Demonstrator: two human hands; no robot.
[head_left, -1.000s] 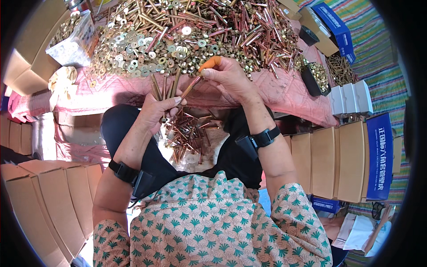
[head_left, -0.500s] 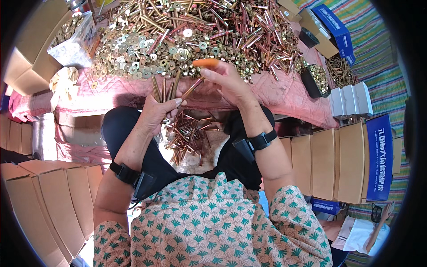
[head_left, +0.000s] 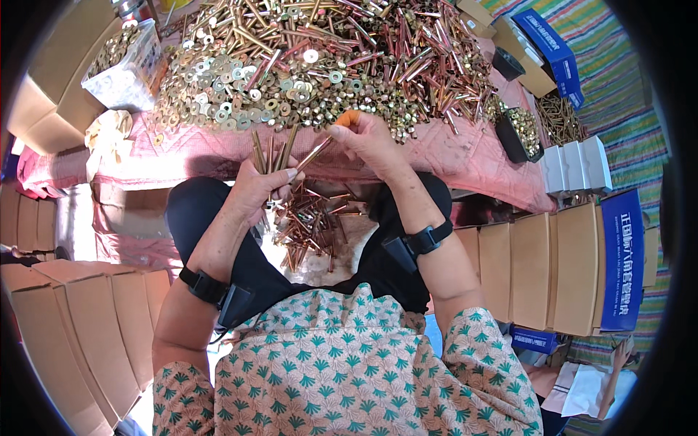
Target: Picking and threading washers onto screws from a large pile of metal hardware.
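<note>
My left hand (head_left: 263, 187) is closed around several brass-coloured anchor bolts (head_left: 274, 154), which stick up in a fan from the fist. One more anchor bolt (head_left: 314, 155) slants up and right from the left thumb. At that bolt's far end my right hand (head_left: 371, 145) pinches with thumb and forefinger; an orange finger cover (head_left: 349, 117) is on the forefinger. Whether a small part also sits between those fingertips is hidden. Just beyond the hands lie loose washers (head_left: 233, 91) and nuts (head_left: 378, 105). Below the hands, between the knees, is a pile of anchor bolts (head_left: 313, 229).
A pink-covered table (head_left: 451, 156) carries heaped bolts (head_left: 349, 36). A clear plastic basket (head_left: 131, 83) stands at its left, and a black tray of nuts (head_left: 518, 134) at its right. Cardboard boxes (head_left: 94, 320) line the left; more boxes (head_left: 534, 269) stand on the right. Another person's arm (head_left: 614, 385) shows at lower right.
My right hand has come down slightly, and its raised orange-covered forefinger has bent in toward the thumb at the bolt's end. The left hand stays nearly where it was, still holding its bundle.
</note>
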